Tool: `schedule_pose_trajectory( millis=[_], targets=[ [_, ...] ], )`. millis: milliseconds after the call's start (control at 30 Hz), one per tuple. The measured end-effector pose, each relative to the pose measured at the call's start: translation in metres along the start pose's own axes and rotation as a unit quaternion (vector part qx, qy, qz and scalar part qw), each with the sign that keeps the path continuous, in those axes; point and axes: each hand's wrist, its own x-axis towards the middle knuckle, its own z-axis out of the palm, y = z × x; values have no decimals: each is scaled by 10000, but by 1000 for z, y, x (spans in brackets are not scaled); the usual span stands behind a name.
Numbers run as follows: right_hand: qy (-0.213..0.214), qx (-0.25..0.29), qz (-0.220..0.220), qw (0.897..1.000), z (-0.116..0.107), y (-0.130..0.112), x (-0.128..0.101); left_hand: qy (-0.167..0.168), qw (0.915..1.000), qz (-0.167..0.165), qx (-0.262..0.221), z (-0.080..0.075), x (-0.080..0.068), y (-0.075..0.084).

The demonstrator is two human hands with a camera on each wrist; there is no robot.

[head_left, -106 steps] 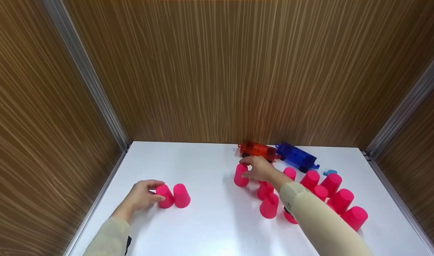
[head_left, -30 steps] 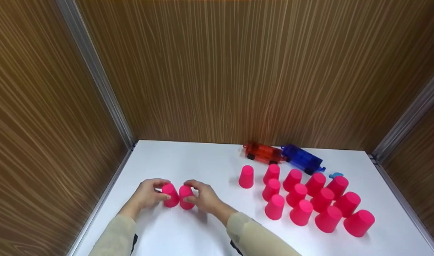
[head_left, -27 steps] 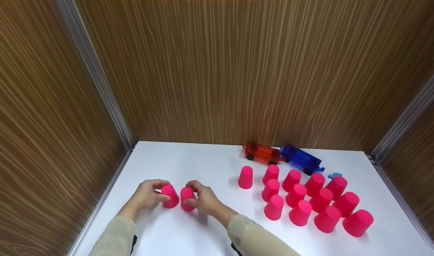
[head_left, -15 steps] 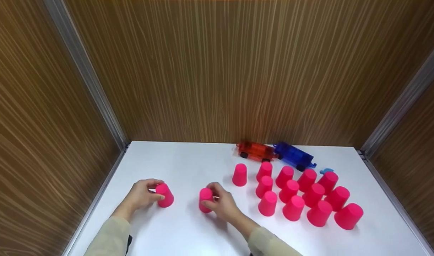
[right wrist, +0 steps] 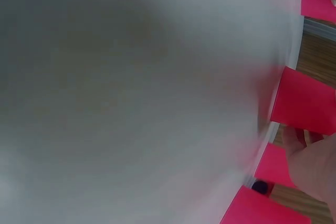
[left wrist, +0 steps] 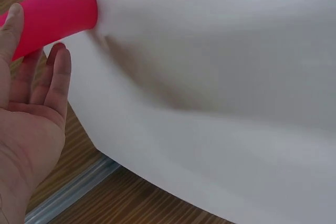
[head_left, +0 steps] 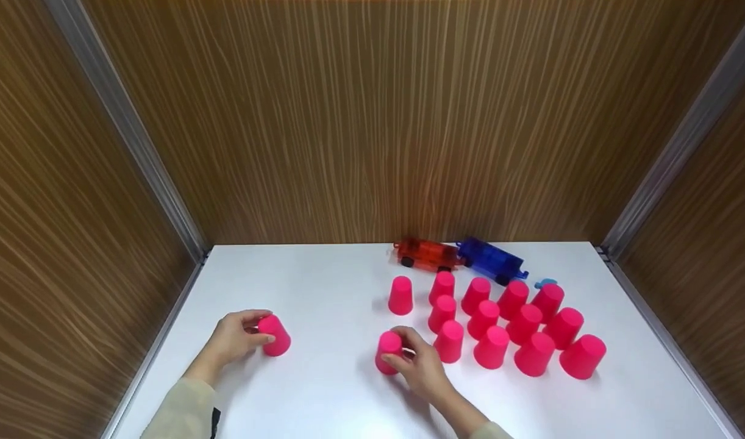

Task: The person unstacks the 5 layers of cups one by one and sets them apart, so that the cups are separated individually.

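Note:
On the left of the white table, my left hand (head_left: 235, 337) pinches a pink cup (head_left: 276, 338) between thumb and fingers. This cup (left wrist: 63, 11) is also visible in the left wrist view, thumb on its near side. My right hand (head_left: 426, 370) grips a second pink cup (head_left: 386, 353), mouth down, just left of the cup group. The right wrist view shows this cup (right wrist: 307, 100) in the fingers, its base end partly cut off. A lone upside-down pink cup (head_left: 400, 296) stands behind the right hand.
Several upside-down pink cups (head_left: 491, 349) stand in rows on the right of the white table (head_left: 324, 390). Behind them lie a red toy train car (head_left: 427, 253), a blue one (head_left: 491, 259) and a small light-blue piece (head_left: 546, 283). Wood-grain panels (head_left: 360, 122) enclose the table.
Since letting go of the lone cup near the group, my right hand has gripped the cup beside my left hand's cup and carried it right. My left hand keeps holding its cup in place.

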Motion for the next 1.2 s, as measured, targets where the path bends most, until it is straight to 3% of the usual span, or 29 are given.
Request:
schedule_pose_trajectory(
  millis=[167,433,800,1200],
  targets=[
    [172,-21,27,9998,-10,4,-12,11,9994,-2,-335,16,0,9],
    [250,64,136,9996,-19,9,-22,-264,9968,471,-589,65,9,34],
    [259,20,442,9987,-24,9,-28,-629,9936,904,-240,124,23,79],
    [262,20,375,9990,-31,10,-31,-590,9913,1167,-149,165,38,107]
  ],
)
